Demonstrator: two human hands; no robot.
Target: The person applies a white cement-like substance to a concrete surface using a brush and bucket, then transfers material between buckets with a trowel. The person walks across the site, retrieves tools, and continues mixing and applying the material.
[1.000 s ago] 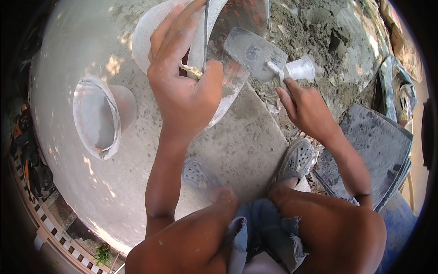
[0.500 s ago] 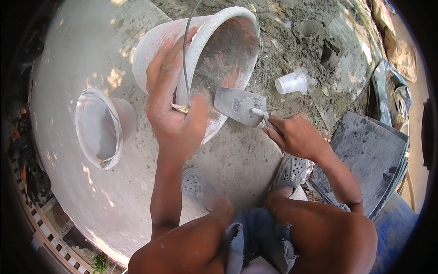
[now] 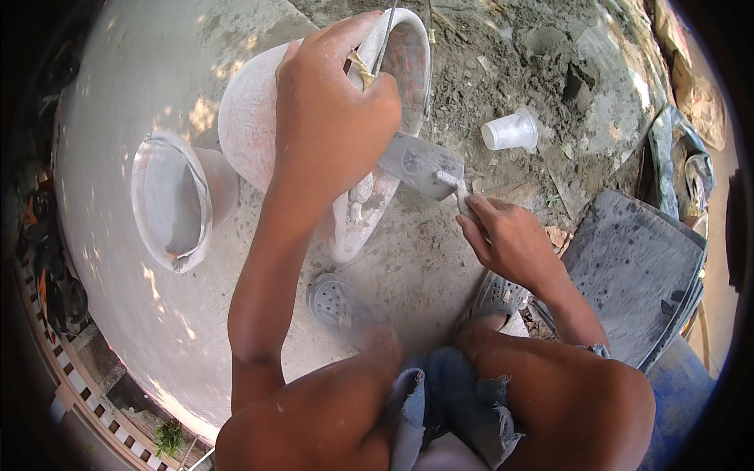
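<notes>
A large whitish bucket point(image 3: 250, 118) lies tipped on the concrete, its mouth turned toward the right. My left hand point(image 3: 334, 110) is closed over its rim near the wire handle point(image 3: 385, 43), with the thumb on the mouth side; the fingertips are partly hidden. My right hand point(image 3: 510, 243) grips the handle of a trowel point(image 3: 428, 166). The flat grey blade sits at the bucket's mouth, its tip close to or against the rim below my left hand. Most of the bucket's inside is hidden by my hand and the rim.
Wet grey mortar point(image 3: 503, 71) spreads at the upper right, with a clear plastic cup point(image 3: 510, 131) beside it. A smaller bucket point(image 3: 206, 188) stands at left. Dark grey sheets point(image 3: 628, 267) lie at right. My shoes point(image 3: 339, 302) are close below the bucket.
My left hand has moved up and right along the rim, and the bucket's mouth has swung so less of its inside shows. The trowel has risen slightly, still in my right hand.
</notes>
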